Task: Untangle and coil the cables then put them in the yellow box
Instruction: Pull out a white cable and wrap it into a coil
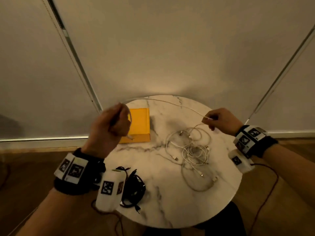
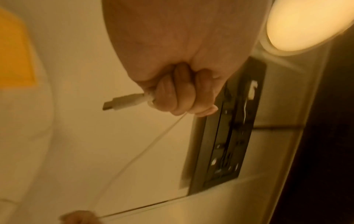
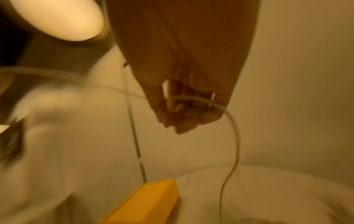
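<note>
Both fists clamp one white cable (image 1: 163, 101) — left hand (image 1: 109, 128), right hand (image 1: 219, 120) — stretched above the counter (image 1: 170, 201); yellow box (image 1: 139, 123) looks empty, white tangle (image 1: 192, 150) and black cables (image 1: 134, 186) remain.

No legible text, brand, number or label in any view. Only markings: black-and-white square fiducial patterns on the wrist units, behind the left hand (image 1: 109, 130) and behind the right hand (image 1: 221, 120); these are coded patterns, not characters. Wrist views blurred; small print on the plug (image 2: 122, 102), if any, possibly lost to blur.
</note>
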Tool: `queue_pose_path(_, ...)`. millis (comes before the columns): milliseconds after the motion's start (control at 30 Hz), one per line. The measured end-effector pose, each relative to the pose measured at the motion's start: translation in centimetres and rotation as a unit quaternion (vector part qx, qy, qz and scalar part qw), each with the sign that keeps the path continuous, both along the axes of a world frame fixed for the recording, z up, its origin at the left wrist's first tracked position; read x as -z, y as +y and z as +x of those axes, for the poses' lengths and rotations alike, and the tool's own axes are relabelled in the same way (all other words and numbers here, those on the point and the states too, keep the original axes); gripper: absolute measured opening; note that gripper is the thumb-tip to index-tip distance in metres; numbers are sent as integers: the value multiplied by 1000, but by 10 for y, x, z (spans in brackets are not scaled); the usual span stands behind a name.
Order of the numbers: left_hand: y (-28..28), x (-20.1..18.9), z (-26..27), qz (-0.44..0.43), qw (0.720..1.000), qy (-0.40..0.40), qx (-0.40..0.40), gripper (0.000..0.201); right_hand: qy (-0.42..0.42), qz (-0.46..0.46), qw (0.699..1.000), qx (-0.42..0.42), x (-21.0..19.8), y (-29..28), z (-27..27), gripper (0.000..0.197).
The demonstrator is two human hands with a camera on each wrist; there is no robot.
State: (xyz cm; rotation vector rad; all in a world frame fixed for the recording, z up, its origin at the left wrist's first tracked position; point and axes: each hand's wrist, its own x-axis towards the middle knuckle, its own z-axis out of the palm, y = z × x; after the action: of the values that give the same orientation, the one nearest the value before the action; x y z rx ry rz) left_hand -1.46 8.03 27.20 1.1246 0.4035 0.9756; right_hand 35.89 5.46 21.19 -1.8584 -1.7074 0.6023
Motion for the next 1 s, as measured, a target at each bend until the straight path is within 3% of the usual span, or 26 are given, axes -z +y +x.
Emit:
queue_pose_path(133,10,-14,-29,-41,980,-194,10,27,-26,-44,998,38,24,-5,23,18)
queue_pose_path(300,25,-16,-63,-40,919,-387,72,34,-62,-95,992,55,47,-18,15,25)
queue_pose_path(367,21,-13,-68,-47,896,-434,84,37,-107,-158,979,72,57,-19,13,22)
queue_pose_path(400,16,-12,-66,-47,907,-415,60,36,-110,-188,973,78,61,-18,12,24)
queue_pose_path(467,2,-4,-57,-45,952,-298,-51,35,-43,-201,974,94,61,-14,11,26)
queue_pose_path(533,-14,8,-40,-43,972,-184,-141,39,57,-129,986,91,47,-7,6,24)
queue_pose_path(633,-29,27,-14,-88,974,-141,-155,32,171,39,979,102,21,1,-2,23)
queue_pose_path(700,-35,35,-4,-111,974,-133,-147,33,137,48,981,126,22,4,-1,23)
queue_pose_path(767,-40,37,2,-113,977,-125,-130,33,40,-61,988,139,37,1,7,23)
queue_pose_path(833,-41,36,5,-114,980,-117,-111,35,31,-117,982,145,49,-2,15,22)
queue_pose_path(900,-42,37,8,-124,982,-102,-96,37,19,-115,982,148,49,-4,18,21)
queue_pose_path(1000,-52,40,19,-158,981,-90,-67,39,-138,-108,977,122,43,-11,4,34)
